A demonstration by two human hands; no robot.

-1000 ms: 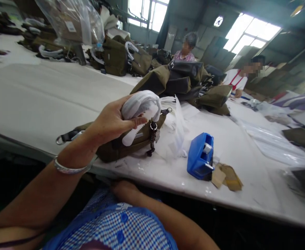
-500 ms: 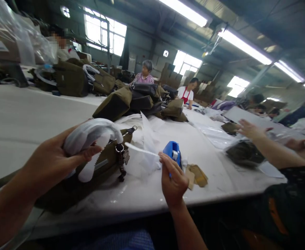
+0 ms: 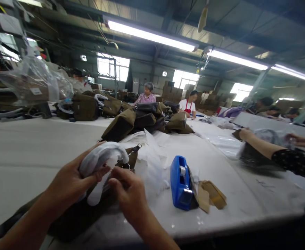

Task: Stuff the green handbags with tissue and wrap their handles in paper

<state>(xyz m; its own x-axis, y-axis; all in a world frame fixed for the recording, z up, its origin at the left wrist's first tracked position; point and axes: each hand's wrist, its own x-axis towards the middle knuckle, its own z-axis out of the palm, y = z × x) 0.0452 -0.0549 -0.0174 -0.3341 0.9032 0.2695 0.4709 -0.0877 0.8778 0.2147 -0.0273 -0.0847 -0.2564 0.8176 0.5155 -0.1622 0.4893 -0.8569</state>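
Note:
My left hand [image 3: 90, 177] is closed around the bag handles [image 3: 100, 156], which are bundled in white wrapping. They belong to an olive-green handbag [image 3: 76, 222] with dark trim, lying on the table under my hands. A rounded white flap with a serrated edge [image 3: 96, 192] hangs below my left thumb. My right hand [image 3: 129, 191] is at the handles' right side, fingers curled in a pinch against the wrapping; the strip of tape at its fingertips is mostly hidden. Right of my hands stands a blue tape dispenser [image 3: 180, 184], touching nothing of mine.
Torn brown cardboard [image 3: 212, 196] lies beside the dispenser. White tissue sheets [image 3: 152, 156] are behind the handbag, with a pile of olive bags [image 3: 142, 118] beyond. At right, a co-worker's hands [image 3: 248, 135] handle a bag in clear plastic [image 3: 259, 156]. Other people stand across the table.
My right hand has moved left from beside the dispenser to the wrapped handles, bringing the white strip along. The view has shifted upward. The co-worker's hands have moved onto the plastic-covered bag.

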